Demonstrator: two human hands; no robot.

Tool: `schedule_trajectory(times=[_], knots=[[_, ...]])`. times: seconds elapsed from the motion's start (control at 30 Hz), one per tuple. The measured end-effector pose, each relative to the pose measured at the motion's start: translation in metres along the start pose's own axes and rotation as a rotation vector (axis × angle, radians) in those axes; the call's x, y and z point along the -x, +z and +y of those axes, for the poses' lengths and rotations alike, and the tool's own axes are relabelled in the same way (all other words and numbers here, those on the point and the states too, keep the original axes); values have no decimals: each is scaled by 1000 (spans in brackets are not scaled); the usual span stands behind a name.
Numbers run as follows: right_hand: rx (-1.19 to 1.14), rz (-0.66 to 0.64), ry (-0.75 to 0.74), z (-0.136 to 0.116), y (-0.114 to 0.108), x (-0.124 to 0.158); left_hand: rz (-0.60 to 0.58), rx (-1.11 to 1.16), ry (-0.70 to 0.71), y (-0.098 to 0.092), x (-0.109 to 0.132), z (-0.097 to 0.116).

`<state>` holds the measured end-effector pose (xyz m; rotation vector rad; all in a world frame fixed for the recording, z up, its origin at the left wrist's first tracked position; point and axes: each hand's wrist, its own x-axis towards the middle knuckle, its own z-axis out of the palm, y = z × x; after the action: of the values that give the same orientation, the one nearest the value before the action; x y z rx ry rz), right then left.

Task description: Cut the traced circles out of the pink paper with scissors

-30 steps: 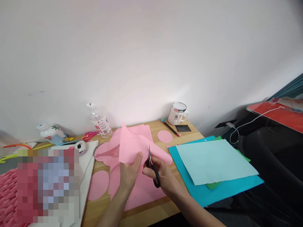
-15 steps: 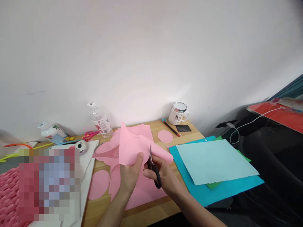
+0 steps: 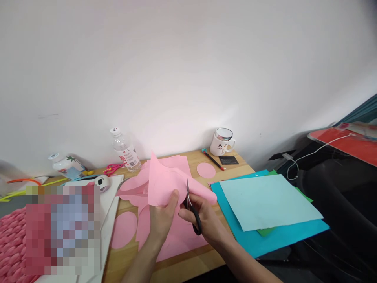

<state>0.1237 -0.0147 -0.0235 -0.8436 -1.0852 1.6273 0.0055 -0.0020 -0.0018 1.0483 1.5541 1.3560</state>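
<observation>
My left hand (image 3: 163, 218) pinches a pink paper sheet (image 3: 165, 182), its thumb on top and the other fingers hidden beneath. The sheet is partly cut along a curve, and one side curls away to the right. In my right hand (image 3: 204, 218) are black-handled scissors (image 3: 196, 220), their blades pointing up and away at the curved edge of the paper. Under both hands lies a stack of pink paper (image 3: 179, 239) on the wooden table. One pink paper circle (image 3: 124, 230) rests left of the stack, a smaller circle (image 3: 206, 170) beyond it to the right.
Light blue paper (image 3: 271, 202) tops blue and green sheets at the right. A mug (image 3: 222, 142), a pencil (image 3: 213, 160) and a black card (image 3: 229, 160) stand or lie at the back. A plastic bottle (image 3: 126, 153) and pink scissors (image 3: 112, 169) are at back left.
Hands, paper and scissors hold almost the same position. The whole view has shifted very slightly.
</observation>
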Motion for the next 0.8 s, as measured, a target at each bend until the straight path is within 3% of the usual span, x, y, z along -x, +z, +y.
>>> schedule_trajectory(times=[0.8], knots=[[-36,-1,-14,-8,4,3,79,79,-60,4,8,4]])
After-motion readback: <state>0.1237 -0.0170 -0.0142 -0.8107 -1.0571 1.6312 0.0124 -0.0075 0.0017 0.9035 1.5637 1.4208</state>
